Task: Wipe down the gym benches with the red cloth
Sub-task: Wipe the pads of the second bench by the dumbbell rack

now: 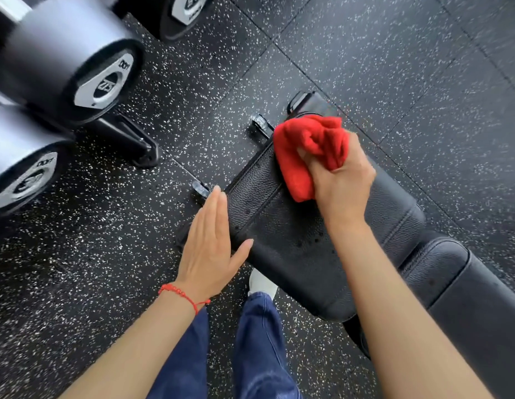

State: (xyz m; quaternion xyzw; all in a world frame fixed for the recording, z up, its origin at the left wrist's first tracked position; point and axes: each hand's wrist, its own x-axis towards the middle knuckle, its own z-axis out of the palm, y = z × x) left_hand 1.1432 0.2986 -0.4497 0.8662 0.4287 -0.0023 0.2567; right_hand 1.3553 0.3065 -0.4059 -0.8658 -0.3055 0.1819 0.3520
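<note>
**Bench pad under the cloth, far end being worked**

A bunched red cloth is gripped in the right hand, fingers curled round its folds, and is pressed onto the far end of a black gym bench. The left hand is held flat with fingers straight and together beside the pad's left edge; nothing is held in it, and whether it touches the pad cannot be told. Between the two hands, dark droplets are seen on the textured pad, which suggests that this stretch has not yet been wiped dry. A second pad section, below the right forearm, is judged to be still awaiting the cloth. Only one bench is shown, so progress on the others cannot be gauged. Large dumbbells are racked beyond the left hand, over speckled rubber flooring.
</note>
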